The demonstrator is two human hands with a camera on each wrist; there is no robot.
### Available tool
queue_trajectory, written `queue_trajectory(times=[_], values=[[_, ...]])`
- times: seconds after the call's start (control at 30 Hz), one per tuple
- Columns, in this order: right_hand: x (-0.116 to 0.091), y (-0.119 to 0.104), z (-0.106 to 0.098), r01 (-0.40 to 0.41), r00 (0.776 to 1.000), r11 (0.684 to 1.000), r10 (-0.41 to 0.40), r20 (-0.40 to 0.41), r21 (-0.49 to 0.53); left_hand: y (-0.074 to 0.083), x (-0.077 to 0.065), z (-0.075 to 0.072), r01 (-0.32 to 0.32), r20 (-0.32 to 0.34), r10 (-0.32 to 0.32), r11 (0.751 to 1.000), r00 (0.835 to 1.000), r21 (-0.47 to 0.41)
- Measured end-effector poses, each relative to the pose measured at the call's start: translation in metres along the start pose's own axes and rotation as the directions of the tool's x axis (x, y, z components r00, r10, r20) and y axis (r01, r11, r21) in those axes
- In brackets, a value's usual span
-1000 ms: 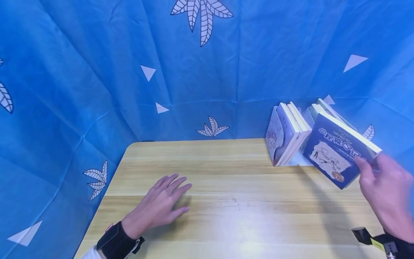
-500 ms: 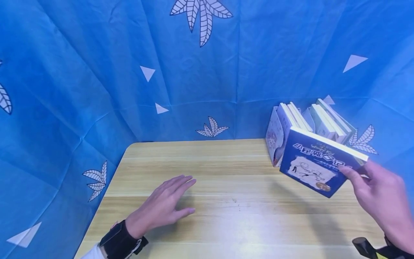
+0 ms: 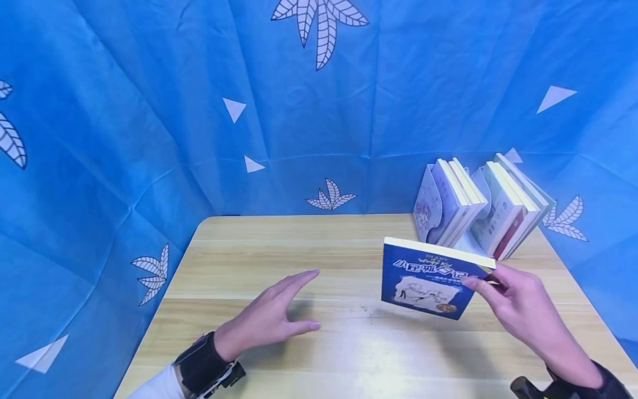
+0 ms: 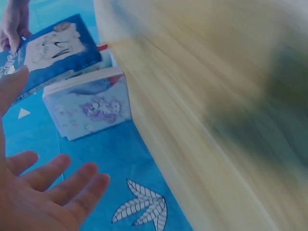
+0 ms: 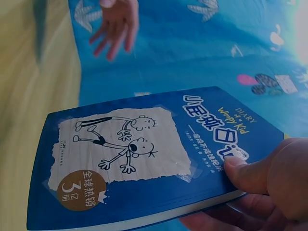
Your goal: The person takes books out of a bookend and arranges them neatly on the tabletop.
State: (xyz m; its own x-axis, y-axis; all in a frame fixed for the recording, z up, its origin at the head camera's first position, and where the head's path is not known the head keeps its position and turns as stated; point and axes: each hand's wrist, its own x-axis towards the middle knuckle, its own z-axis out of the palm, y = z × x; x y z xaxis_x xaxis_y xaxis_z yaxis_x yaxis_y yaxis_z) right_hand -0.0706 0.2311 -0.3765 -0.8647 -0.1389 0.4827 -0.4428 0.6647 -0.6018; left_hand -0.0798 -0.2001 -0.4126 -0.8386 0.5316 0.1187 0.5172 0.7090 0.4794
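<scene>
A blue paperback book (image 3: 428, 282), its cover drawn with cartoon figures, hangs over the middle right of the table. My right hand (image 3: 518, 299) pinches it by one end, thumb on the front cover and fingers behind. In the right wrist view the cover of the book (image 5: 125, 154) reads "Diary of a Wimpy Kid". To the left of the book, my left hand (image 3: 271, 313) is held over the table with fingers extended and thumb spread apart, holding nothing. The left wrist view shows the left hand's spread fingers (image 4: 62, 178) with a gap between them and the book.
At the back right stands a pale purple bookend holder (image 3: 425, 208) with several upright books (image 3: 456, 194). Beside them, more books (image 3: 513, 205) lean to the right. The wooden table (image 3: 299, 244) meets a blue patterned curtain (image 3: 319, 122) at its back edge.
The right hand has carried the blue book from in front of the bookends leftward and nearer to me. The left hand has shifted a little to the right, its thumb and fingers still apart.
</scene>
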Motion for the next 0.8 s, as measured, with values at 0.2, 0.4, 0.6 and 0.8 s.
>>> queue_trajectory(times=[0.2, 0.4, 0.6, 0.8], values=[[-0.003, -0.011, 0.017, 0.048, 0.997, 0.997, -0.051, 0.050, 0.066, 0.011, 0.011, 0.006, -0.076, -0.036, 0.070, 0.978, 0.997, -0.192], [-0.005, -0.020, 0.028, 0.081, 0.992, 0.988, -0.092, 0.084, 0.129, 0.018, 0.021, 0.015, -0.234, -0.070, 0.223, 0.929, 0.972, -0.287], [-0.009, -0.026, 0.037, 0.087, 0.986, 0.972, -0.114, 0.118, 0.219, 0.028, 0.027, 0.025, -0.285, -0.079, 0.276, 0.875, 0.958, -0.392], [-0.011, -0.029, 0.045, 0.124, 0.981, 0.949, -0.161, 0.110, 0.291, 0.038, 0.029, 0.035, -0.262, -0.095, 0.250, 0.810, 0.964, -0.524]])
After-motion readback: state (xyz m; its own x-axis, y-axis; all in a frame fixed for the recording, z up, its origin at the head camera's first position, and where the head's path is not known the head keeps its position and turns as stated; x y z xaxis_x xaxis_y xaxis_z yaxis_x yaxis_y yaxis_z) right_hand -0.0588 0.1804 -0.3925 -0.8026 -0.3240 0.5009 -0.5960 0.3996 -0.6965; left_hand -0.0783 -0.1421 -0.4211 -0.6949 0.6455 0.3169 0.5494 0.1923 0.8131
